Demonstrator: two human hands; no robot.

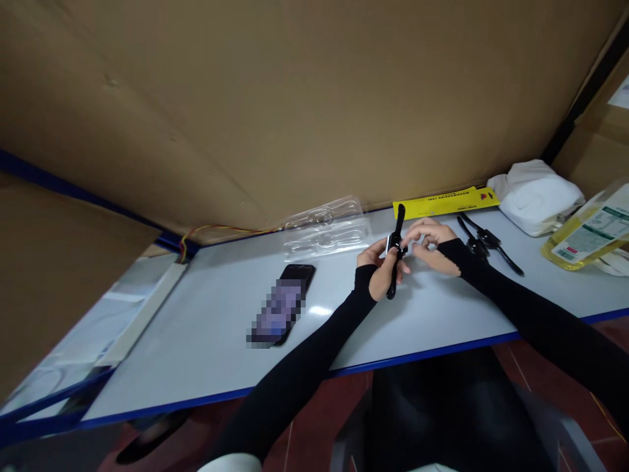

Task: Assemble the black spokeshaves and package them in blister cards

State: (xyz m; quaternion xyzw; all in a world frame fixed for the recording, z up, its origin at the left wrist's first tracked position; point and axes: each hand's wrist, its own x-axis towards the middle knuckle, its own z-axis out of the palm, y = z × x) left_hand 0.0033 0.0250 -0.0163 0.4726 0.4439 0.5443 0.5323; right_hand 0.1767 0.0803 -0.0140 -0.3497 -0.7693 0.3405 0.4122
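Note:
My left hand (379, 270) is closed around a black wristwatch (396, 252) with a long strap, holding it upright above the white table (206, 341). My right hand (432, 246) sits just to the right of the watch, fingers curled and pinching at the watch body. Both arms wear black sleeves. A second black watch (484, 242) lies flat on the table behind my right wrist.
A phone (285, 305) lies face up left of my hands. Clear plastic packaging (327, 229) and a yellow card (445, 202) rest near the cardboard wall. White cloth (538, 196) and a yellowish packet (587, 236) sit at the far right. A black chair is under the table.

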